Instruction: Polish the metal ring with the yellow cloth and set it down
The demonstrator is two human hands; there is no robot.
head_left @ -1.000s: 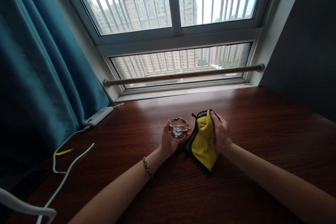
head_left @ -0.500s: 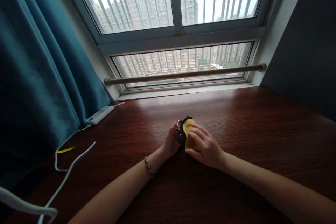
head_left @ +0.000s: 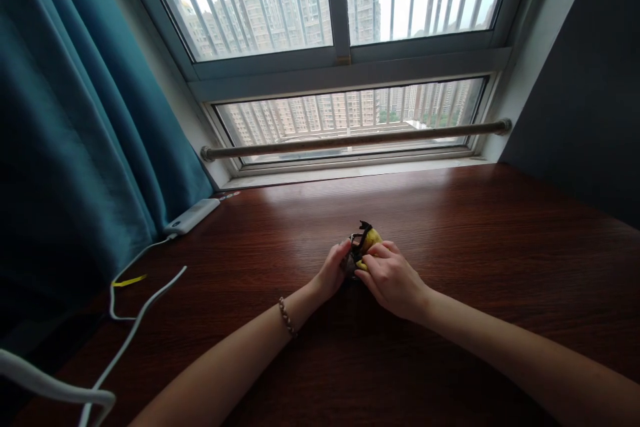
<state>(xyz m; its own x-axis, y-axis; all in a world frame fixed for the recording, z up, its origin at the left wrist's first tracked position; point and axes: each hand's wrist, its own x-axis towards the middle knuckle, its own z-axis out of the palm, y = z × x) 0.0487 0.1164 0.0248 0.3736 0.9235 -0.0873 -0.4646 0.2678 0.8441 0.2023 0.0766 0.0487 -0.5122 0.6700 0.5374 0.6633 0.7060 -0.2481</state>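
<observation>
Above the middle of the table, my left hand (head_left: 332,275) is closed around a small dark, shiny object (head_left: 351,265). Fingers and cloth cover most of it, so I cannot tell its kind. A yellow cloth (head_left: 372,238) with a black edge is bunched in my right hand (head_left: 397,282). The right fingers are curled and press the cloth against the shiny object. A corner of the black edging sticks up past the fingertips. The two hands nearly meet.
A dark red wooden table (head_left: 475,247) runs to the window ledge. On the left lie a white power strip (head_left: 191,216), white cables (head_left: 150,300) and a yellow tag (head_left: 130,281) beside a blue curtain (head_left: 100,113). A metal rail (head_left: 360,141) crosses the window.
My right hand has bunched the cloth, which was spread flatter, and its fingers have curled in. The dark object is now more covered. The view has shifted slightly.
</observation>
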